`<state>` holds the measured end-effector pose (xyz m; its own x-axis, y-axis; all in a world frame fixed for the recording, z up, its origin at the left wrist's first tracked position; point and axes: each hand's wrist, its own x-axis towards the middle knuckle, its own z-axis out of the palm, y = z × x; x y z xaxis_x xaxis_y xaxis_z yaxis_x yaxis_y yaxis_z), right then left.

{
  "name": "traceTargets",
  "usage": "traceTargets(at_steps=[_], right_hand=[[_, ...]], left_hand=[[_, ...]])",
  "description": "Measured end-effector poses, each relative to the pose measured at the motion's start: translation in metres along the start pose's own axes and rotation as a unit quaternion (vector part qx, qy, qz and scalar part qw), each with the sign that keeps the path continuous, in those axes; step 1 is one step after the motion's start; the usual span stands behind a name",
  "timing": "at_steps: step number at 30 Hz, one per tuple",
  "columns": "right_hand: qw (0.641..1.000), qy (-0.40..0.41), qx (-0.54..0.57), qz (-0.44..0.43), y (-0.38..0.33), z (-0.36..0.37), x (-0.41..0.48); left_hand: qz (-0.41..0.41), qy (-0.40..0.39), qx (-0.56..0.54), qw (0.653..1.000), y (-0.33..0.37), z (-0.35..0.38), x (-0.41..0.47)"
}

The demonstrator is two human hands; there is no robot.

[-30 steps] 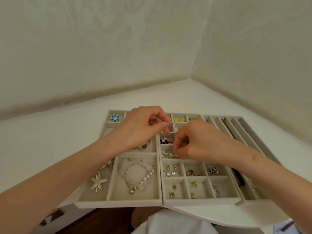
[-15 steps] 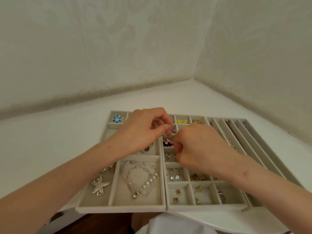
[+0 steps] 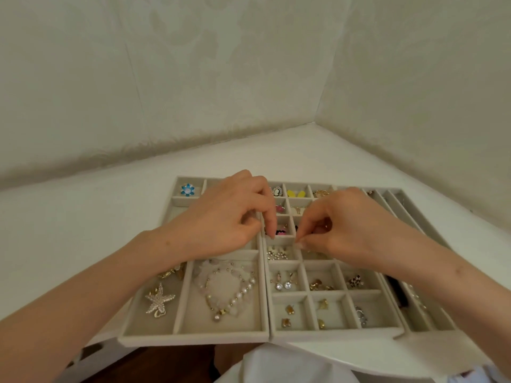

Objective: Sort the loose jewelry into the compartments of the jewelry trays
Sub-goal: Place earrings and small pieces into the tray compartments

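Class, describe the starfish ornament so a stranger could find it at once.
Look at the leftmost tray. In its front-left compartment lies the starfish ornament. It alone is a pearly five-armed star, unlike the gold pieces behind it and the pearl bracelet in the next compartment.

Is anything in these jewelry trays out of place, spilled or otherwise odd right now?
I see no spilled jewelry. One oddity: the left beige velvet tray juts past the curved front edge of the white table, with dark wood visible below, so it might tip.
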<state>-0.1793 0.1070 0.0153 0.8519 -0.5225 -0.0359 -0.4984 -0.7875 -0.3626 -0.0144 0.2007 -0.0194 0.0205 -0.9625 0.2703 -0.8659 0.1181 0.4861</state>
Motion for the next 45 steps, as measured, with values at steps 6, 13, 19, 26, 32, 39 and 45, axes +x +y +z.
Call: traceTargets(at_steps=[6,13,19,26,32,39,45], right_hand=[[0.993,-0.029,0.101,-0.048,0.009,0.007,-0.019],[0.996,0.019,0.037,-0.085,0.012,0.021,-0.034],[0.993,0.052,0.099,-0.034,0.03,0.015,-0.046],[0.997,0.039,0.065,-0.029,0.042,0.016,-0.058],[0.998,0.003,0.011,-0.065,0.027,0.012,-0.051],[0.986,-0.023,-0.128,-0.107,0.006,0.007,-0.038],[0.977,-0.024,-0.176,-0.121,0.003,0.006,-0.038]], left_hand=[[0.06,-0.074,-0.016,0.995,0.004,0.003,-0.005],[0.09,-0.082,-0.051,0.991,0.006,0.0,-0.008],[0.096,-0.098,-0.058,0.989,0.008,0.002,-0.01],[0.104,-0.104,-0.068,0.987,0.012,0.006,-0.007],[0.078,-0.075,-0.055,0.993,0.021,0.007,0.001],[0.049,-0.035,-0.048,0.997,0.024,0.007,0.008],[0.025,-0.015,-0.05,0.998,0.026,0.007,0.009]])
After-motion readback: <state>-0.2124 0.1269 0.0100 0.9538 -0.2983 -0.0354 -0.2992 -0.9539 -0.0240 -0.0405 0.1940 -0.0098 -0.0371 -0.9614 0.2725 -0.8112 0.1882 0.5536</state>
